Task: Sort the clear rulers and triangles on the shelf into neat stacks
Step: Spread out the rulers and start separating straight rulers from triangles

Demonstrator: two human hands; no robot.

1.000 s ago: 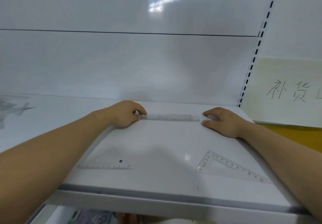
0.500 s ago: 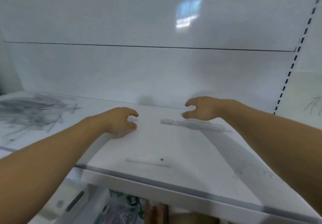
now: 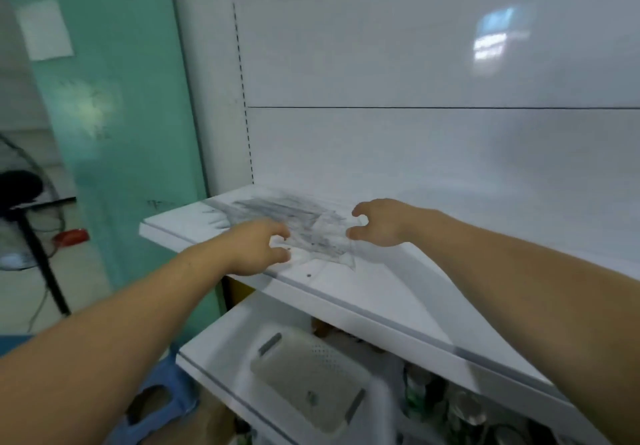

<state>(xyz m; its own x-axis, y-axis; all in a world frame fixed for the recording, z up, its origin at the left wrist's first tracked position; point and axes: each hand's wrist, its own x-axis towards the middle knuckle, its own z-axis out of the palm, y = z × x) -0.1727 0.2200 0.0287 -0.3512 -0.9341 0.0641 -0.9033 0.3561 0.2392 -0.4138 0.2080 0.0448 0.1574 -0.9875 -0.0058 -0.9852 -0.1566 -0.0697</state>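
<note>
Left hand (image 3: 258, 249) and right hand (image 3: 381, 224), fingers half-curled and empty, flank the tangled ruler pile (image 3: 308, 228) mid-frame; next, likely pinching one piece free.

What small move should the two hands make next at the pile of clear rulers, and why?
Probably close in and lift one piece off the top. The left hand and the right hand flank the jumbled pile on the shelf, fingers half curled, holding nothing. The clear pieces overlap untidily, so taking them one at a time seems safest.
</note>
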